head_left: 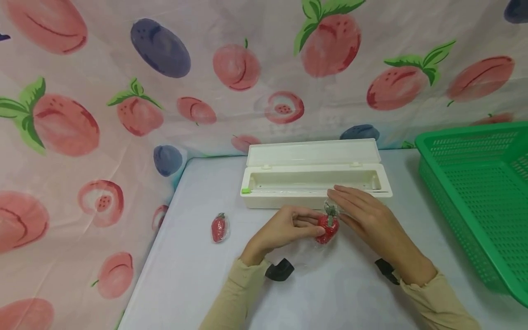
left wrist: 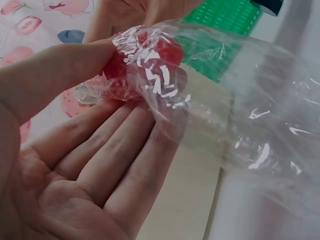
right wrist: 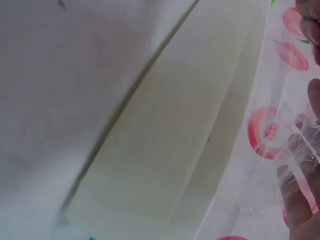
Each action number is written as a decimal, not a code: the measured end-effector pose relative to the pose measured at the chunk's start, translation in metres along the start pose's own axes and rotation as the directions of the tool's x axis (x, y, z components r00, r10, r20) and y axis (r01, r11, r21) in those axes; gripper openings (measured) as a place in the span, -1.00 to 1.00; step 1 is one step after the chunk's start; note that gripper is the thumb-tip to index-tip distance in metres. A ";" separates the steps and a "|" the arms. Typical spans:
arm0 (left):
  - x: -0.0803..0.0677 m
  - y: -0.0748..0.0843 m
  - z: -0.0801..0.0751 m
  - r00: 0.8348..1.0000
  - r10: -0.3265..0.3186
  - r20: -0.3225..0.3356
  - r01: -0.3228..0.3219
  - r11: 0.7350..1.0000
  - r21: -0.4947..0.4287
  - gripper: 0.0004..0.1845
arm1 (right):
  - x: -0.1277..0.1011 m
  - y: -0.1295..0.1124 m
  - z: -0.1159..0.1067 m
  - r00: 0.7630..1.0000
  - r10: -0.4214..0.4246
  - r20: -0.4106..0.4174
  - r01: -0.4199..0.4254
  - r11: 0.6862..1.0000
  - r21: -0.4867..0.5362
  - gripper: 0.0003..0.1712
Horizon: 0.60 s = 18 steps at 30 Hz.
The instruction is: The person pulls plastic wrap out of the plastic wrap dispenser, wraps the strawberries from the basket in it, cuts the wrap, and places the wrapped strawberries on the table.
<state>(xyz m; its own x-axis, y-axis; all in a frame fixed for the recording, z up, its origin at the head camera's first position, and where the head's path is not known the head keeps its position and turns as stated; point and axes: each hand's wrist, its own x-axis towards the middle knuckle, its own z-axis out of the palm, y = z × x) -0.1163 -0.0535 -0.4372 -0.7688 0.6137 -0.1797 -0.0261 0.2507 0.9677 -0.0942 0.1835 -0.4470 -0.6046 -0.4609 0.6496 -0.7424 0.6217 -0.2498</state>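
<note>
In the head view, my left hand (head_left: 282,229) pinches a red strawberry (head_left: 327,230) with a green leafy top, wrapped in clear plastic film. The left wrist view shows the thumb (left wrist: 75,65) pressing the wrapped strawberry against the fingertips, palm up. A loose sheet of clear film (left wrist: 260,110) trails from it. My right hand (head_left: 371,220) is beside the strawberry's leafy end, fingers extended and touching the film there. Behind both hands stands a long white cling film dispenser (head_left: 280,202), its lid (head_left: 313,153) raised and a green slider (head_left: 246,190) at its left end.
A second film-wrapped strawberry (head_left: 219,228) lies on the white table (head_left: 185,284) to the left. To the right is a green perforated basket (head_left: 458,224). A fruit-printed cloth (head_left: 198,59) hangs behind and along the left side.
</note>
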 end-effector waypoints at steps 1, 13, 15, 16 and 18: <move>-0.001 0.001 0.000 1.000 0.004 0.002 -0.004 1.000 0.001 -0.60 | 0.000 -0.001 0.001 1.000 0.007 -0.008 -0.007 1.000 0.001 -0.51; 0.000 0.006 0.006 0.990 0.137 -0.025 -0.137 0.991 -0.006 -0.60 | -0.003 -0.006 0.009 0.984 0.168 -0.061 -0.165 0.985 0.048 -0.43; -0.001 0.006 0.006 0.986 0.155 -0.056 -0.155 0.988 -0.002 -0.60 | -0.003 -0.007 0.010 0.982 0.179 -0.060 -0.176 0.983 0.055 -0.45; -0.001 0.007 0.006 0.985 0.158 -0.076 -0.159 0.987 -0.005 -0.59 | -0.003 -0.007 0.011 0.982 0.181 -0.060 -0.178 0.982 0.057 -0.48; -0.002 0.008 0.006 0.980 0.157 -0.121 -0.159 0.987 -0.011 -0.59 | -0.004 -0.008 0.013 0.981 0.185 -0.056 -0.181 0.981 0.071 -0.52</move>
<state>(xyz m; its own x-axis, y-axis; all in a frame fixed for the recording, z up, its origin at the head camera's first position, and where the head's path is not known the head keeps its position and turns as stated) -0.1110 -0.0480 -0.4300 -0.8352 0.5499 -0.0028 0.0897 0.1413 0.9859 -0.0900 0.1722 -0.4569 -0.7143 -0.3022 0.6312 -0.6394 0.6484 -0.4132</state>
